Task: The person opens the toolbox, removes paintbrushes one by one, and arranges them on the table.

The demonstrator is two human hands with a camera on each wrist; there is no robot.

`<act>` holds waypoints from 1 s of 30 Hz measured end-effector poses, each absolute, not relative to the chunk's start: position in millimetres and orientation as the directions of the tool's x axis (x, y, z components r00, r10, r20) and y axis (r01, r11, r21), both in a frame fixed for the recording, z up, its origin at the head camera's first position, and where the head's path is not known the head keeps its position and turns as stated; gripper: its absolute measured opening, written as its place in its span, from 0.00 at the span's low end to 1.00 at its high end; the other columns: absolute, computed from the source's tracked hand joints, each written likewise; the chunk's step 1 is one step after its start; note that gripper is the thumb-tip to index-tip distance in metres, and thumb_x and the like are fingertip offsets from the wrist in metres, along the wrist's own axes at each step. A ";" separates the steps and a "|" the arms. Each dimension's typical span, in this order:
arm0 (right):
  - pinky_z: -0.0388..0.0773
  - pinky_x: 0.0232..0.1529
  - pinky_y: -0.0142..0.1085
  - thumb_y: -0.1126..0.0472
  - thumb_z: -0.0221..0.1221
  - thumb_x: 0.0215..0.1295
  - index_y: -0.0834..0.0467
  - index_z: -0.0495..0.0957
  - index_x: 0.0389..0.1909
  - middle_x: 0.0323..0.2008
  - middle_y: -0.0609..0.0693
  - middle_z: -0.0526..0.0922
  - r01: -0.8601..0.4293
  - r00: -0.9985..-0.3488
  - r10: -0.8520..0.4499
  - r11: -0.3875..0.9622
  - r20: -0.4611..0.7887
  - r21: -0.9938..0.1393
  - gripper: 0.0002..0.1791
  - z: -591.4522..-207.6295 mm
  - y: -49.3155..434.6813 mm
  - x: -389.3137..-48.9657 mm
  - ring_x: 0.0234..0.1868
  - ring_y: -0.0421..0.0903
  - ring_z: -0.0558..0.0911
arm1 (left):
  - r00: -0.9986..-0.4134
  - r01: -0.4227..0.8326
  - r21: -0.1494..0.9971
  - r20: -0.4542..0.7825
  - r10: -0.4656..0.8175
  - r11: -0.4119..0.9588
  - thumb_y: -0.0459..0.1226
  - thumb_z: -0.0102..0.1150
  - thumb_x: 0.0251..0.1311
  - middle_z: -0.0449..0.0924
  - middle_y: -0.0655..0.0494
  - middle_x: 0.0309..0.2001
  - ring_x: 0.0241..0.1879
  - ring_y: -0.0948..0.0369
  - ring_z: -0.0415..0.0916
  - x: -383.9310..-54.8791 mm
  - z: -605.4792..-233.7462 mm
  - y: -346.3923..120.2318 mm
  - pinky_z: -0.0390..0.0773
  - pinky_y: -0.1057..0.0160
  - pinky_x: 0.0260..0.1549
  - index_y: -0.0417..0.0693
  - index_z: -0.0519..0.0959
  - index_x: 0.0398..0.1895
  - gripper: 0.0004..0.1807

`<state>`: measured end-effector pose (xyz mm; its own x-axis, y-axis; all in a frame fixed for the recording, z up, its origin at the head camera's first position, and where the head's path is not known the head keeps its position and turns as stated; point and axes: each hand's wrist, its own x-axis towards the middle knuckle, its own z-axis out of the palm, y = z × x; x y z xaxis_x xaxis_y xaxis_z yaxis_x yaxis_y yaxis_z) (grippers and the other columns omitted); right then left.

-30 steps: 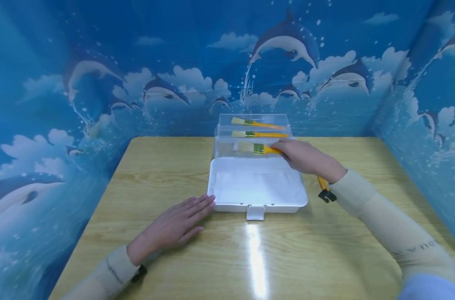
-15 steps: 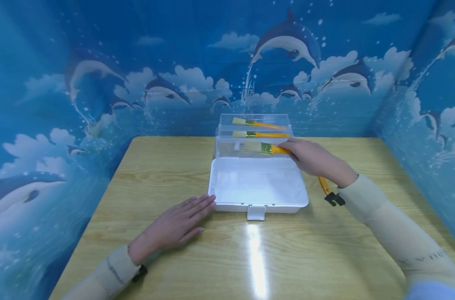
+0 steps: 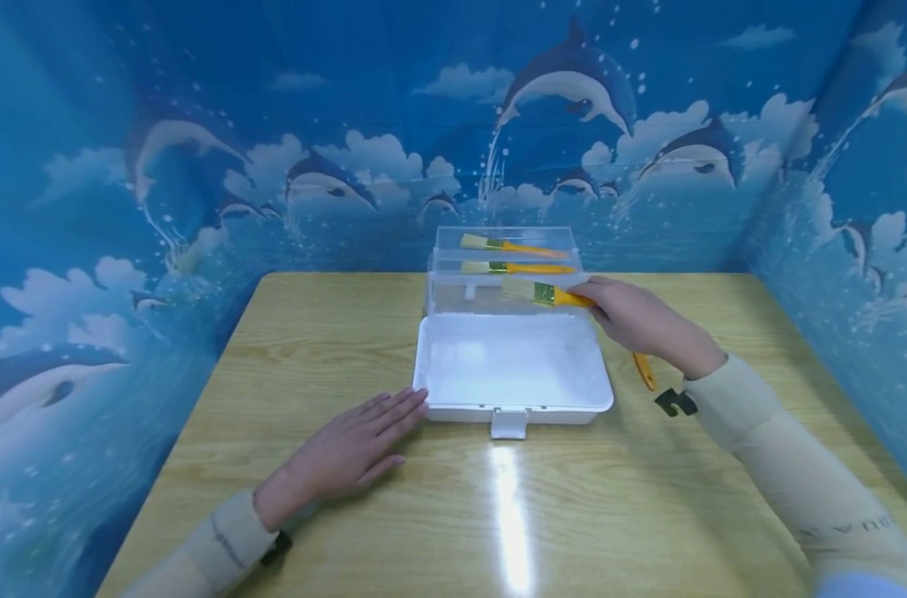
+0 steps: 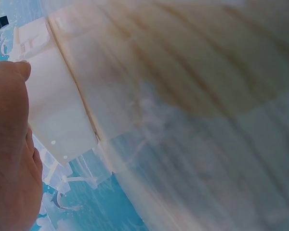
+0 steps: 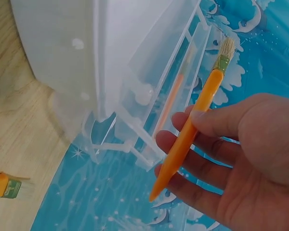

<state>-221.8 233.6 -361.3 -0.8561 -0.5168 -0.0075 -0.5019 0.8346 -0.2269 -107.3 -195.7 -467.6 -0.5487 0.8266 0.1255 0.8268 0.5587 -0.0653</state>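
My right hand (image 3: 636, 316) pinches a paintbrush with an orange handle (image 5: 183, 142), a green ferrule and pale bristles, thumb on one side and fingers on the other. In the head view its bristles point left, over the lowest clear tray of the box. The white plastic box (image 3: 513, 361) lies opened on the table. Two more paintbrushes lie in its raised trays: an upper one (image 3: 513, 247) and a middle one (image 3: 517, 268). My left hand (image 3: 349, 440) lies flat, its straight fingertips at the box's front left corner.
On the table (image 3: 311, 332), right of the box, lies another paintbrush (image 5: 10, 187), whose orange handle end (image 3: 644, 371) shows below my right hand. A latch (image 3: 509, 423) hangs at the box's front. Dolphin-print cloth (image 3: 394, 124) walls the back and sides.
My right hand has drawn the paintbrush to the right, its bristles leaving the left part of the lowest tray. The left hand and the box have stayed in place.
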 end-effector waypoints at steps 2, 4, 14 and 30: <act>0.82 0.56 0.56 0.71 0.54 0.74 0.63 0.73 0.68 0.61 0.62 0.79 -0.497 -0.859 -0.513 0.835 -0.004 -0.236 0.22 -361.9 236.4 -221.5 0.60 0.60 0.79 | -0.554 0.824 -0.066 0.122 0.824 0.563 0.51 0.49 0.75 0.41 0.53 0.83 0.81 0.55 0.44 -106.8 -467.0 -195.7 0.50 0.55 0.79 0.46 0.48 0.82 0.40; 0.81 0.57 0.57 0.71 0.53 0.74 0.64 0.73 0.68 0.62 0.63 0.79 -0.492 -0.861 -0.508 0.836 -0.001 -0.242 0.22 -362.6 238.9 -221.3 0.61 0.61 0.78 | -0.562 0.819 -0.060 0.113 0.819 0.570 0.51 0.49 0.76 0.40 0.54 0.83 0.81 0.55 0.44 -106.4 -466.5 -196.0 0.49 0.55 0.80 0.46 0.47 0.82 0.41; 0.80 0.59 0.59 0.72 0.53 0.74 0.65 0.72 0.68 0.63 0.65 0.77 -0.466 -0.878 -0.479 0.846 0.018 -0.260 0.23 -367.9 242.0 -222.3 0.62 0.62 0.77 | -0.573 0.814 -0.049 0.102 0.813 0.579 0.51 0.48 0.76 0.40 0.54 0.83 0.81 0.56 0.43 -105.9 -465.4 -198.3 0.40 0.59 0.81 0.47 0.46 0.83 0.40; 0.82 0.54 0.57 0.72 0.53 0.74 0.64 0.72 0.69 0.60 0.65 0.78 -0.454 -0.884 -0.465 0.834 0.042 -0.313 0.23 -379.3 257.8 -222.8 0.56 0.61 0.80 | -0.583 0.810 -0.030 0.066 0.810 0.586 0.52 0.44 0.78 0.34 0.57 0.84 0.82 0.59 0.37 -106.2 -468.1 -195.7 0.44 0.58 0.80 0.50 0.41 0.83 0.40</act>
